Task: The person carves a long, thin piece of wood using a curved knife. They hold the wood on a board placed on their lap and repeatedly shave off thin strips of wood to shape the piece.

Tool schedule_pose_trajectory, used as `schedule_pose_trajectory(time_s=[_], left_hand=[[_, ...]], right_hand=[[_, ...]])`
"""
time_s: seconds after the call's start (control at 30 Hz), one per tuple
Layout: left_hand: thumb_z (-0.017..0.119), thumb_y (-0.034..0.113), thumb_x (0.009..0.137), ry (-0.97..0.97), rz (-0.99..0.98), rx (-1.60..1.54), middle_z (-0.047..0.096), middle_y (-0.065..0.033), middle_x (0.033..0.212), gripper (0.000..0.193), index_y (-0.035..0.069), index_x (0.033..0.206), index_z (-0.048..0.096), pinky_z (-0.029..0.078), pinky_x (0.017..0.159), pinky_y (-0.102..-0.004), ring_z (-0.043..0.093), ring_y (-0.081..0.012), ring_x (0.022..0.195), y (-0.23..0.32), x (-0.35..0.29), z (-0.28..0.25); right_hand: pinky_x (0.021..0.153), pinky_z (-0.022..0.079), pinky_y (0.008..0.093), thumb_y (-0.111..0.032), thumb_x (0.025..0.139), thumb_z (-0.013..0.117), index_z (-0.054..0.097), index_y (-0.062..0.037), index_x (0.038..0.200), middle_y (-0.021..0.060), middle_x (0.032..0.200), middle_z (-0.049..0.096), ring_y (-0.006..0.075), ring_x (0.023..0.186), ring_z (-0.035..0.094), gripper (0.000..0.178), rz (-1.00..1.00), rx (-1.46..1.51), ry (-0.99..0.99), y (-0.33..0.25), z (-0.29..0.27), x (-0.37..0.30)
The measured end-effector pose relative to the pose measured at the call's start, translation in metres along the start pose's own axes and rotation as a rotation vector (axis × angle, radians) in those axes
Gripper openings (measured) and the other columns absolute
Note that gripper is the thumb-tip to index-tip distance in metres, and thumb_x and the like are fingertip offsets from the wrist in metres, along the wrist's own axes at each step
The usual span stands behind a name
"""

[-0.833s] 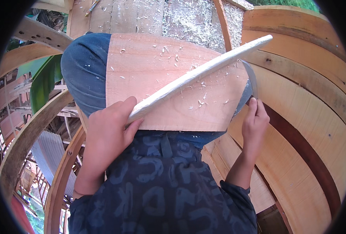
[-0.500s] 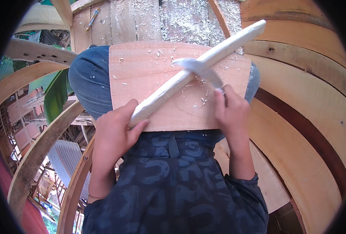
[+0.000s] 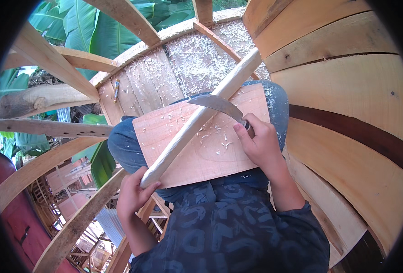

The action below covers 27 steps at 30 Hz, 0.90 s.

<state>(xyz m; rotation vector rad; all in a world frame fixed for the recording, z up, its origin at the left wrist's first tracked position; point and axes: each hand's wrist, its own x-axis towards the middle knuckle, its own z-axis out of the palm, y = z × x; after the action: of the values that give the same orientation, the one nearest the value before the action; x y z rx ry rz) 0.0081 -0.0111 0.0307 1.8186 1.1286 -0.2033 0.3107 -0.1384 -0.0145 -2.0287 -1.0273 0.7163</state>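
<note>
Across my lap lies a flat wooden board [image 3: 183,154], scattered with pale shavings. A long whitish piece of wood [image 3: 176,142] slants over it from lower left to upper right, its far end past the board's edge. My left hand [image 3: 135,189] is closed round its near end, thumb on top. My right hand [image 3: 261,141] grips the handle of a curved knife [image 3: 220,106]. The blade lies across the upper middle of the whitish wood, its tip pointing left. Most of the handle is hidden in my fingers.
Shavings cover the plank floor [image 3: 206,57] ahead, where a small pen-like stick [image 3: 116,90] lies at the left. Curved planks [image 3: 342,86] form a wall at my right. Bare wooden ribs [image 3: 51,154] stand at my left, with banana leaves [image 3: 113,36] beyond them.
The view has tilted up and shifted, showing more leaves and floor ahead. The knife, blurred before, is now sharp and still across the wood. Both hands keep their holds.
</note>
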Motion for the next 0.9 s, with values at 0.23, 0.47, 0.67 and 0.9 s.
schedule_pose_trajectory(time_s=[0.23,0.47,0.67,0.9], left_hand=[[0.075,0.009,0.074,0.308,0.000,0.387,0.055,-0.0160,0.063,0.026,-0.001,0.077,0.051,0.042,0.054,-0.0350,0.055,-0.0307,0.056,0.024,-0.023,-0.059],[0.076,0.017,0.072,0.425,0.061,0.754,0.059,-0.0190,0.072,0.030,0.003,0.083,0.052,0.042,0.061,-0.0474,0.058,-0.0405,0.071,0.035,0.018,-0.098],[0.076,0.022,0.072,0.250,0.097,0.892,0.063,-0.0192,0.078,0.031,0.006,0.090,0.057,0.047,0.069,-0.0491,0.061,-0.0408,0.079,0.018,0.098,-0.115],[0.079,0.027,0.070,0.126,0.091,0.873,0.067,-0.0197,0.095,0.049,0.008,0.112,0.063,0.050,0.079,-0.0470,0.063,-0.0396,0.091,-0.026,0.167,-0.115]], right_hand=[[0.046,0.036,0.0321,-0.022,0.087,0.069,0.057,0.0017,0.084,0.0111,0.053,0.049,0.0151,0.043,0.044,0.026,0.021,0.151,0.198,0.027,-0.035,0.011],[0.047,0.035,0.0283,-0.024,0.089,0.066,0.056,0.0012,0.080,0.0012,0.052,0.044,0.0060,0.051,0.041,0.029,0.187,0.382,0.224,0.063,-0.041,0.023],[0.034,0.031,0.0243,-0.025,0.092,0.063,0.055,-0.0037,0.084,-0.0047,0.050,0.043,0.0052,0.037,0.039,0.024,0.391,0.587,0.106,0.083,-0.035,0.031],[0.033,0.034,0.0265,-0.028,0.091,0.064,0.061,-0.0003,0.095,-0.0020,0.052,0.046,0.0079,0.036,0.043,0.028,0.426,0.610,0.023,0.084,-0.045,0.037]])
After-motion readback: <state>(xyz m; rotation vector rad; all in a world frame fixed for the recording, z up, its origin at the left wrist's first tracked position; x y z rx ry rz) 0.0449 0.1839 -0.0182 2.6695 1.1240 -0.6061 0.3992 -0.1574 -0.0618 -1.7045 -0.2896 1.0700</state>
